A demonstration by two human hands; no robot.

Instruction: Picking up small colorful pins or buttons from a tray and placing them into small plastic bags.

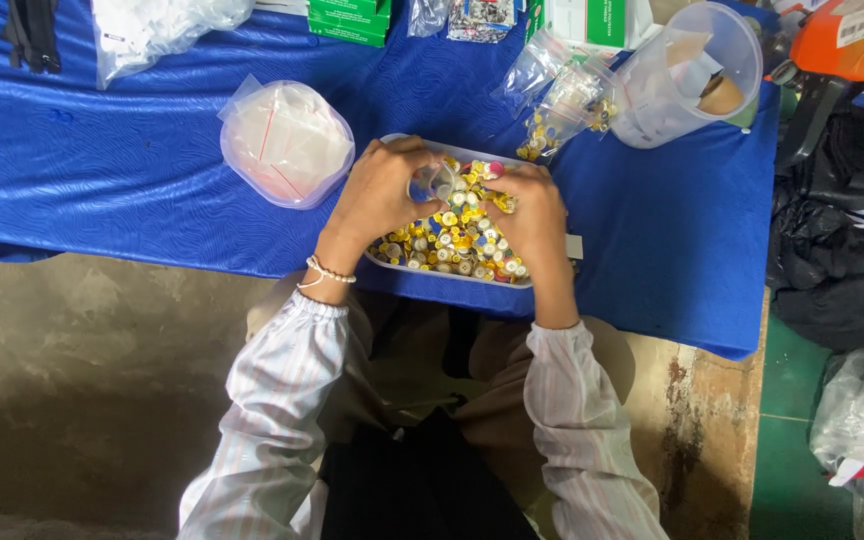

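Note:
A white tray (392,268) on the blue table cloth (102,170) holds a heap of small round yellow, white and red pieces (457,240). My left hand (377,195) is over the tray's left side, fingers curled around a small clear plastic bag (430,183). My right hand (532,210) rests on the heap at the right, fingers bent and pinching some pieces next to the bag's mouth. Both hands meet over the far part of the tray.
A clear tub with small zip bags (287,143) stands left of the tray. Filled little bags (562,100) and a tipped clear plastic jug (687,75) lie behind right. Green boxes (350,20) at the back. Dark bags (842,240) crowd the right side.

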